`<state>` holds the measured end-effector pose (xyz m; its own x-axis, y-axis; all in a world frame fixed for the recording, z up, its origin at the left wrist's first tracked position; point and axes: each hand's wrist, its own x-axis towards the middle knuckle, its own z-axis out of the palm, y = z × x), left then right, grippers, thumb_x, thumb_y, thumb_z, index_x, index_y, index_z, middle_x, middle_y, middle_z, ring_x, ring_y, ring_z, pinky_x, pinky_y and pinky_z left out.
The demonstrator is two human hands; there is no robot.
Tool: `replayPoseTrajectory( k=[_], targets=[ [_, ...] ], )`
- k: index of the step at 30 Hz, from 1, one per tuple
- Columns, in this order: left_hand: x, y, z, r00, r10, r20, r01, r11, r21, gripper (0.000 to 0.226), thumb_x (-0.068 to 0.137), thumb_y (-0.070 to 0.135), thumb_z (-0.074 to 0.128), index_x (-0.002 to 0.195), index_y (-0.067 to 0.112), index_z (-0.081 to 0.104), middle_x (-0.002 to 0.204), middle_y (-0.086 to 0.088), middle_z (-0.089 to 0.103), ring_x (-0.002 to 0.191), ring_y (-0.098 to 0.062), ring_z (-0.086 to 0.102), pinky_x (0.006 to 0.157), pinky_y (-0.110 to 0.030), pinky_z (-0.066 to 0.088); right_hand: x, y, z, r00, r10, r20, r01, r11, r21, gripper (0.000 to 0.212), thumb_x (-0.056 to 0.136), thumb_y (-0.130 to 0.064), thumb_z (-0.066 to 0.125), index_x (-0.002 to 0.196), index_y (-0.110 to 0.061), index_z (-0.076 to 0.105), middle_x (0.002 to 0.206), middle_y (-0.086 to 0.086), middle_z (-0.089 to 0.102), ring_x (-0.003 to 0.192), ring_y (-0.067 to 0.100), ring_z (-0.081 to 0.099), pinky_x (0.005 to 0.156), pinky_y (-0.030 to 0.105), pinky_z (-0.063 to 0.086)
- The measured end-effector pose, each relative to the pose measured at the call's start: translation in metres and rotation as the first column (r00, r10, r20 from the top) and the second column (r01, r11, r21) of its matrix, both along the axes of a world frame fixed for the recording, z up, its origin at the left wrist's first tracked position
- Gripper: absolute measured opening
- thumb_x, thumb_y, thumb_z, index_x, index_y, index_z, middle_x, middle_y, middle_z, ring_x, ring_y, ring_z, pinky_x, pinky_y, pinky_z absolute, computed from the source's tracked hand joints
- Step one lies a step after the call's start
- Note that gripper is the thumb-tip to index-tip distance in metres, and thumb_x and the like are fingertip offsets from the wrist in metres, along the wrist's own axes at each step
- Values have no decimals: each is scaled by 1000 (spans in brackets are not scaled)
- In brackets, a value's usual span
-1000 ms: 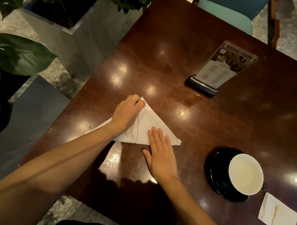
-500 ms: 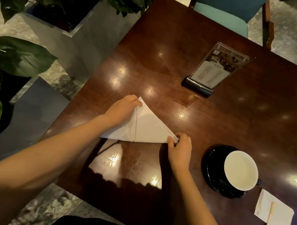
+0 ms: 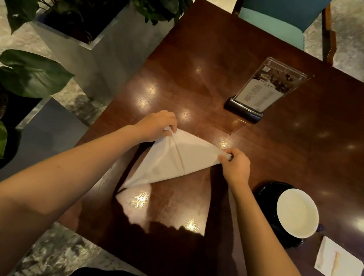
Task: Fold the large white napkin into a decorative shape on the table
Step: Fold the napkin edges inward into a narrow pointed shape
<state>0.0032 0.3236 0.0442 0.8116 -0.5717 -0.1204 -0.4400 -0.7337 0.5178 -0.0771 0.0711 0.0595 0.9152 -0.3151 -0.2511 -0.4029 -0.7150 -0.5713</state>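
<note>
Nearest the person, the dark polished table (image 3: pixel 199 76) shows bright glare along its near edge, with a small paper napkin and a wooden stick (image 3: pixel 335 265) at the near right corner. Just beyond that, on the right, a white cup (image 3: pixel 297 213) sits on a black saucer (image 3: pixel 265 194).

The white napkin (image 3: pixel 176 158), folded into a triangle with a centre seam, lies mid-table. Its near-left tip rests on the wood, while the rest looks lifted or tilted up. The right hand (image 3: pixel 236 165) is closed on the right corner in a tight pinch. The left hand (image 3: pixel 156 126) grips the apex, fingers curled round the cloth.

Risks, as a judgement: with most of the cloth off the table, the layers meeting at the seam could slide apart and the crease lines could soften, since nothing presses them flat. Uneven pulling between the two hands would skew the triangle. The glossy surface offers little friction, so the resting tip may skate when the cloth is turned or laid back. The right forearm passes close to the cup and saucer, so a wide sweep could knock them.

Farther back stands an acrylic menu holder (image 3: pixel 261 91), well apart from the napkin, and beyond the table a teal chair (image 3: pixel 280 19)
</note>
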Motion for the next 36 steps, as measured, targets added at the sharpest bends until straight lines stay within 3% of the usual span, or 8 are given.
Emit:
replayPoseTrajectory(
  k=[4, 9, 13, 16, 19, 23, 30, 36],
  targets=[
    [-6, -2, -3, 999, 53, 12, -53, 998, -20, 3, 86, 11, 63, 88, 12, 61, 96, -3, 56, 89, -15, 45, 73, -26, 35, 29, -2, 5, 1000, 2, 11, -2, 999, -42, 12, 85, -8, 56, 84, -20, 57, 90, 0, 55, 77, 16, 51, 64, 28, 39],
    [-15, 3, -11, 986, 159, -46, -162, 984, -71, 13, 86, 13, 61, 91, 20, 52, 87, 4, 49, 78, -17, 46, 64, -29, 34, 52, 8, 27, 993, -52, 109, 43, 996, 77, 16, 87, -6, 54, 97, -16, 61, 111, 3, 58, 94, 15, 54, 76, 29, 48],
    [-17, 6, -14, 960, 257, -111, -268, 958, -100, 29, 85, 19, 64, 111, 21, 51, 93, 2, 56, 79, -19, 54, 68, -33, 45, 40, 28, 59, 975, -151, 166, 79, 924, 375, 20, 84, -6, 60, 101, -17, 62, 93, -3, 62, 76, 2, 57, 52, 7, 45],
    [-15, 7, -14, 968, 215, -131, -222, 974, -43, 23, 89, 22, 59, 112, 22, 60, 98, -1, 56, 85, -20, 55, 75, -36, 47, 13, 44, 77, 984, -66, 166, -41, 823, 567, 15, 83, -4, 64, 95, -14, 64, 91, 0, 65, 81, 11, 62, 60, 11, 51],
    [-15, 9, -10, 969, 196, -152, -207, 976, -61, 14, 89, 16, 56, 98, 22, 65, 95, 2, 53, 86, -23, 55, 75, -40, 46, -26, 59, 73, 964, 150, 220, -248, 808, 535, 9, 83, -8, 66, 85, -17, 66, 89, 4, 66, 83, 21, 61, 72, 30, 51],
    [-20, 9, -8, 975, 189, -119, -199, 976, -84, 22, 85, 5, 51, 83, 24, 63, 93, 7, 49, 78, -20, 55, 65, -34, 44, -79, 81, 42, 882, 360, 304, -466, 762, 449, 14, 80, 1, 66, 77, -13, 66, 81, -7, 59, 74, 5, 55, 66, 17, 45],
    [-30, 8, -12, 983, 182, -1, -181, 980, -82, 17, 85, 2, 51, 86, 16, 60, 98, 2, 51, 69, -21, 53, 57, -34, 42, -115, 111, -7, 869, 389, 306, -481, 810, 335, 11, 80, 7, 61, 78, -3, 62, 86, 6, 59, 87, 22, 54, 77, 23, 43],
    [-25, 18, -11, 994, 108, -6, -108, 988, -111, 18, 83, -2, 54, 88, 13, 64, 103, 0, 58, 87, -20, 58, 72, -35, 49, -131, 116, -22, 836, 488, 250, -537, 822, 190, 19, 83, -15, 67, 98, -8, 58, 107, 1, 52, 102, 8, 40, 90, 8, 34]
  ],
)
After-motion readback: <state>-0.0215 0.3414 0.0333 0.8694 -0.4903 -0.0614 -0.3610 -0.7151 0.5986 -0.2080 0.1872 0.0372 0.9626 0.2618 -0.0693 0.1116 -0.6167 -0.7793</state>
